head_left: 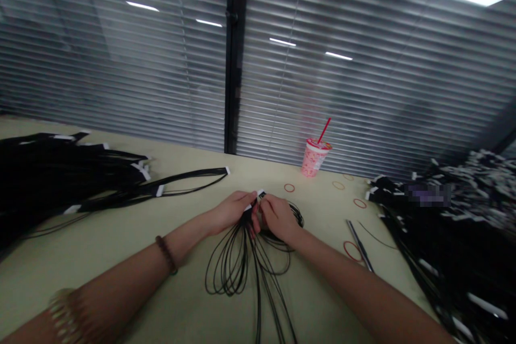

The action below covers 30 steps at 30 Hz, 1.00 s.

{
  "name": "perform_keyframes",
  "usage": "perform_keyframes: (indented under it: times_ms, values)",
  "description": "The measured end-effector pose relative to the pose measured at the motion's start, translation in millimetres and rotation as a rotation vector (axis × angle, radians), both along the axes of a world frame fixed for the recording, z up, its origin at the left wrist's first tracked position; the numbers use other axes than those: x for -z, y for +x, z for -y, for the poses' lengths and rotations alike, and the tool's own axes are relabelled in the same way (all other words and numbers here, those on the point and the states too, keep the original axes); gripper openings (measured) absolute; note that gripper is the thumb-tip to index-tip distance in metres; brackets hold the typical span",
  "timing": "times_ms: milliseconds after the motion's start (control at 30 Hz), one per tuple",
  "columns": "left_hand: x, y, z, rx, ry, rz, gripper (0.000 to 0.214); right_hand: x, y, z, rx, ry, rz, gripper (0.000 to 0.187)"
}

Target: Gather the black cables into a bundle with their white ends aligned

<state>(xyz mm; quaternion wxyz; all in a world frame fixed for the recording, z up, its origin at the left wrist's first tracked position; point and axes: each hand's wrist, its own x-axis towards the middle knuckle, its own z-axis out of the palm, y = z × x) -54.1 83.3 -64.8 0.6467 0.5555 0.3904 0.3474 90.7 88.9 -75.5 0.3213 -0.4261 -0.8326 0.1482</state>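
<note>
Thin black cables [236, 271]: light, limp, looping; best held at the white-tagged ends [260, 194], pinched closely by left hand [230, 211] and right hand [278, 219], near the pink cup [313, 160].

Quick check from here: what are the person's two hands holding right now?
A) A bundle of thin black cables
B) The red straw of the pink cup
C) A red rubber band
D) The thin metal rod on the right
A. The left hand and right hand both close on the white-tagged end of the bundle of thin black cables, its long loops hanging below them.
</note>
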Motion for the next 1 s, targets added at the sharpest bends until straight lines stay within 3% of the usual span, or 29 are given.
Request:
perform_keyframes:
  times_ms: [133,267,667,833,1000]
  values:
    - [-1.3,0.7,1.7,0.012,0.07,-0.028,0.036,2.0,-1.7,0.0,0.019,-0.031,-0.044,0.029]
    - [-5.1,2.6,5.6,0.024,0.148,-0.094,0.038,2.7,-2.0,2.8,0.034,0.052,0.003,0.025]
    - [-2.9,2.4,8.6,0.095,0.129,-0.051,0.038,6.3,-1.0,2.1,0.05,0.115,0.022,0.023]
    - [0.6,2.3,3.4,-0.026,0.069,0.094,0.035,2.2,6.0,-5.5,0.029,0.148,-0.018,0.026]
    - [3.0,-1.8,-2.9,-0.064,0.0,0.216,0.032,-2.4,22.9,-18.4,0.128,0.226,-0.034,0.024]
